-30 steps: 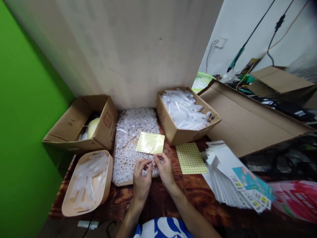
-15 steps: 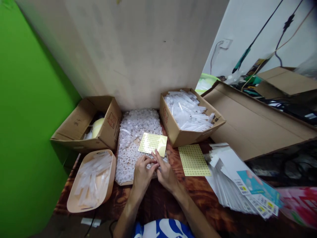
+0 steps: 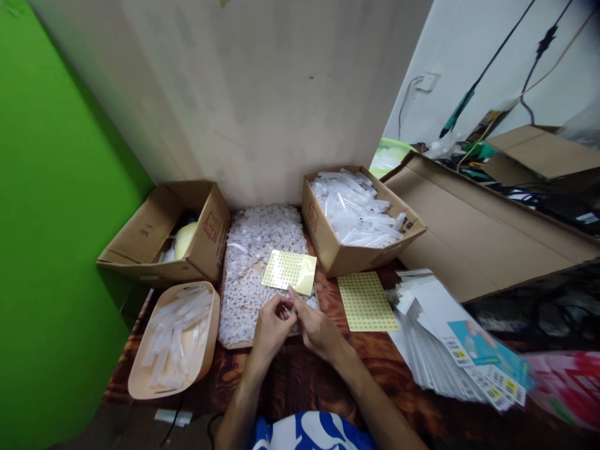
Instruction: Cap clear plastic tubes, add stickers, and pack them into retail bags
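My left hand point(image 3: 272, 325) is closed, thumb and fingers curled round something small that I cannot make out. Against it my right hand point(image 3: 314, 326) is closed too, its index finger pointing forward and its thumb meeting the left fingertips. Both are over the near right part of a shallow cardboard tray point(image 3: 237, 343) full of small whitish pieces point(image 3: 244, 300). Just beyond my fingers a yellow sheet of small round stickers point(image 3: 289, 271) lies on those pieces. A second yellow sticker sheet point(image 3: 368, 302) rests on the table to the right.
A beige plastic basin point(image 3: 214, 325) with clear strips stands at left, a cardboard box point(image 3: 126, 250) behind it. Back right, another box point(image 3: 323, 253) holds clear plastic tubes point(image 3: 351, 209). A fanned stack of printed cards point(image 3: 435, 344) covers the table's right side.
My hands have shifted slightly. The left fingers are more rounded, leaving a gap inside the curl, and the right fingers are drawn closer together.
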{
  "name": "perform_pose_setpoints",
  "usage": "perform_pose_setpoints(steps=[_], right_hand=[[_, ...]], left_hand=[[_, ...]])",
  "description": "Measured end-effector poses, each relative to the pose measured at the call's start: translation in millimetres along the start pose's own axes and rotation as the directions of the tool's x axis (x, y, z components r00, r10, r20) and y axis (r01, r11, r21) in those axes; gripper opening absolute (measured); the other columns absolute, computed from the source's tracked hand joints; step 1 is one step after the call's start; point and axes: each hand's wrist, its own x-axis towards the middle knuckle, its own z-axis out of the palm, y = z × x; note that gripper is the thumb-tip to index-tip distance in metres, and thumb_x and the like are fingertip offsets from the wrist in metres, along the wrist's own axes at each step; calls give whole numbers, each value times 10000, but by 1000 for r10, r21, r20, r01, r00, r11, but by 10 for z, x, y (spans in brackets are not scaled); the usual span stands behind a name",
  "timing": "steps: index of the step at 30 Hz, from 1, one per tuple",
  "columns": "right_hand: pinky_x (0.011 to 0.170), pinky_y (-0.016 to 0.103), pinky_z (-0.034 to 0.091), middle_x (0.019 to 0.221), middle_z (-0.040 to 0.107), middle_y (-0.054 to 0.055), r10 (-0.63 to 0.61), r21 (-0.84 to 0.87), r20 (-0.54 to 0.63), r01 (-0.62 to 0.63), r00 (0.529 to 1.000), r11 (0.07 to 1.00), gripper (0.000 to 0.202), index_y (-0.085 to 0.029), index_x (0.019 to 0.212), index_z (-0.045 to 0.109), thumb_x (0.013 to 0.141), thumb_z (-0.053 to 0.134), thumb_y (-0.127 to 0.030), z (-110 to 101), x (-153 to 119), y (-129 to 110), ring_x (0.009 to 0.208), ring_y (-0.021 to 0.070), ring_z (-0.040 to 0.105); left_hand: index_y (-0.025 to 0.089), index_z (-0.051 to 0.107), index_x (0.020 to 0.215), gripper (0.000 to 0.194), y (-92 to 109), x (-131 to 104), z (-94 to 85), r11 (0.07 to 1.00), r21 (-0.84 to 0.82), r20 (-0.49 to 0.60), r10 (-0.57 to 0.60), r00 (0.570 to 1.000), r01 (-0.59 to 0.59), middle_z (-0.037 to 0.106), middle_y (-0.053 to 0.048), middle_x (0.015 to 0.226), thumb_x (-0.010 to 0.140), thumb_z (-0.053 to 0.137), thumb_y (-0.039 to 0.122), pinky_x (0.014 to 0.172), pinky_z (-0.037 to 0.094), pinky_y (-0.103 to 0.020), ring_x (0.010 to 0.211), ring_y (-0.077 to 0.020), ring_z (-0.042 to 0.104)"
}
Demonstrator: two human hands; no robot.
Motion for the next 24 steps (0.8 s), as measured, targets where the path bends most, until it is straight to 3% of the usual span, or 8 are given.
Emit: perform_pose_setpoints(steps=[2, 4, 6, 8, 13, 17, 20, 24], right_hand=[[1009, 447, 558, 1426, 573, 183, 139, 70, -130, -130, 982, 989, 623, -195, 1543, 364, 940, 482, -96, 7, 22, -14, 1212, 284, 649], [920, 425, 600, 1159, 711, 150, 325, 209, -268, -274, 907, 939, 330, -187, 1267, 618, 939, 614, -230, 7, 45, -33, 1024, 277, 723], [803, 381, 625, 956, 724, 96, 480, 405, -303, -345, 823, 847, 174, -190, 1017, 671, 917, 678, -332, 6, 69, -56, 850, 246, 742], [656, 318, 611, 808, 701, 48, 568, 577, -239, -355, 787, 736, 203, -189, 946, 649, 920, 678, -388, 12, 92, -83, 678, 197, 715], [488, 238, 502, 609, 614, -22, 600, 708, -147, -340, 786, 619, 262, -188, 892, 620, 894, 708, -435, 33, 134, -174, 505, 133, 597], [470, 228, 487, 659, 614, -12, 587, 736, -109, -332, 802, 590, 286, -187, 857, 614, 879, 720, -451, 5, 158, -267, 523, 127, 595], [426, 223, 448, 697, 598, -7, 560, 749, -115, -298, 821, 591, 307, -195, 804, 577, 879, 714, -460, -31, 162, -321, 498, 119, 569], [419, 231, 429, 723, 563, -9, 530, 745, -99, -290, 842, 600, 307, -199, 771, 554, 894, 702, -438, -56, 153, -339, 497, 117, 557]], left_hand=[[167, 680, 762, 163, 5, 19, -57, 992, -117, -42, -42, 998, 37, 648, -2, 702, 710, 777, 288, 626, 452, -233, 649, -134, 573], [164, 701, 827, 251, 17, 36, -123, 964, -248, -53, -113, 992, 97, 679, -18, 760, 688, 821, 334, 681, 489, -247, 716, -151, 618], [166, 730, 938, 336, 33, 35, -171, 927, -346, -40, -167, 985, 144, 709, -34, 837, 687, 841, 360, 718, 505, -254, 758, -153, 640], [171, 747, 988, 370, 45, 16, -181, 887, -429, -19, -197, 980, 170, 735, -55, 909, 694, 847, 372, 753, 510, -259, 794, -155, 654], [138, 780, 797, 317, 11, -35, -127, 843, -489, -23, -267, 964, 222, 744, -76, 786, 619, 898, 371, 769, 512, -286, 766, -176, 659], [153, 787, 742, 264, -5, -29, -158, 910, -391, -62, -176, 982, 138, 732, -74, 804, 622, 894, 363, 758, 518, -299, 805, -198, 654], [164, 767, 670, 218, 34, -8, -218, 927, -368, -1, -75, 997, 69, 705, -60, 793, 633, 891, 340, 753, 515, -297, 797, -189, 646], [160, 733, 624, 226, 106, 20, -275, 924, -373, 113, -41, 993, 81, 689, -58, 793, 626, 901, 311, 750, 504, -299, 791, -182, 640]])
